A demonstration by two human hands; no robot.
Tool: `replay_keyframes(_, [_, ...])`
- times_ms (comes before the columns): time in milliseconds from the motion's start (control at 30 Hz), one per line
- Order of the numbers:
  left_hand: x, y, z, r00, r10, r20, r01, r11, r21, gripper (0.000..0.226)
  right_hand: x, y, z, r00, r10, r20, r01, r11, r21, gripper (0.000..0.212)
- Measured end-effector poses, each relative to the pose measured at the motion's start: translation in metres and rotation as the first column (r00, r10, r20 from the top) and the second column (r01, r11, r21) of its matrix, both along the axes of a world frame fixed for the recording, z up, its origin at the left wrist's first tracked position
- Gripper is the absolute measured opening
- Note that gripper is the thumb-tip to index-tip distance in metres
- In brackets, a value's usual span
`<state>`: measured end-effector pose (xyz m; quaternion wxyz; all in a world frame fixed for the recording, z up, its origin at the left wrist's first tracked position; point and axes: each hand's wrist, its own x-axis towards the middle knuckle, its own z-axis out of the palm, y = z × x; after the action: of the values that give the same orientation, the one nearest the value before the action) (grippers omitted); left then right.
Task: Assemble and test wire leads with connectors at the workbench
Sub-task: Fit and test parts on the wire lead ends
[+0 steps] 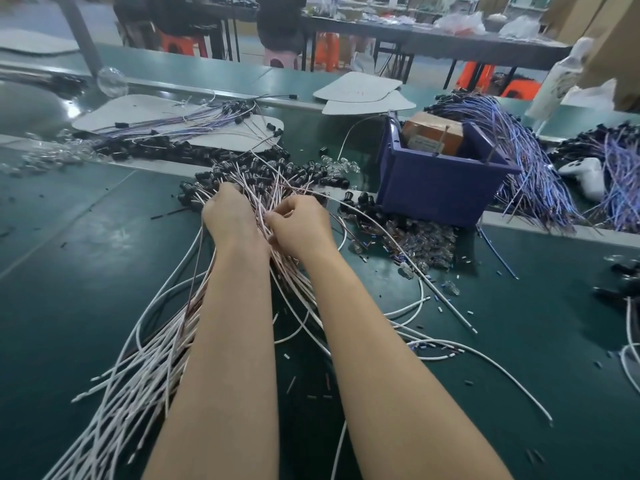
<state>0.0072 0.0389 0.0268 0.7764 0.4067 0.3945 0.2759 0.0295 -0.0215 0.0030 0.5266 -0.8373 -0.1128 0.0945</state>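
A thick bundle of white and reddish wire leads [152, 344] fans across the green bench [69, 271] from bottom left up to the middle. Its far ends carry black connectors [277, 174]. My left hand [230, 216] grips the bundle from the left, fingers wrapped round the wires. Close beside it my right hand [299, 225] pinches a few wires of the same bundle between thumb and fingers. Both forearms reach in from the bottom edge.
A blue bin [440, 181] holding an orange box stands right of my hands. Clear small parts [419, 244] lie heaped before it. Purple-white lead bundles [519, 147] and a white tool [585, 174] lie far right. White boards [145, 112] with leads sit behind. Loose white wires [485, 362] trail right.
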Motion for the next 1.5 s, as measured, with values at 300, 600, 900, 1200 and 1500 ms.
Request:
replay_keyframes(300, [0.003, 0.008, -0.002, 0.978, 0.007, 0.207, 0.024, 0.989, -0.149, 0.018, -0.007, -0.007, 0.025, 0.936, 0.323, 0.140, -0.299, 0.939, -0.168, 0.012])
replay_keyframes(600, [-0.007, -0.007, 0.027, 0.871, -0.491, 0.013, 0.377, 0.686, 0.623, 0.020, 0.006, -0.058, 0.035, 0.978, 0.155, -0.143, -0.069, 0.876, 0.478, 0.042])
replay_keyframes(900, [0.011, -0.108, 0.045, 0.773, -0.541, -0.331, 0.436, 0.074, 0.897, 0.010, 0.008, -0.151, 0.056, 0.965, -0.263, 0.001, 0.205, 0.752, 0.626, 0.040])
replay_keyframes(1200, [0.031, -0.181, 0.026, 0.565, -0.753, -0.337, 0.571, 0.063, 0.819, 0.021, 0.013, -0.254, 0.059, 0.804, -0.525, -0.279, 0.437, 0.204, 0.876, 0.035])
replay_keyframes(1500, [0.041, -0.165, 0.004, 0.586, -0.728, -0.356, 0.611, 0.108, 0.784, 0.017, 0.025, -0.235, 0.023, 0.962, -0.273, 0.027, 0.249, 0.910, 0.330, 0.022])
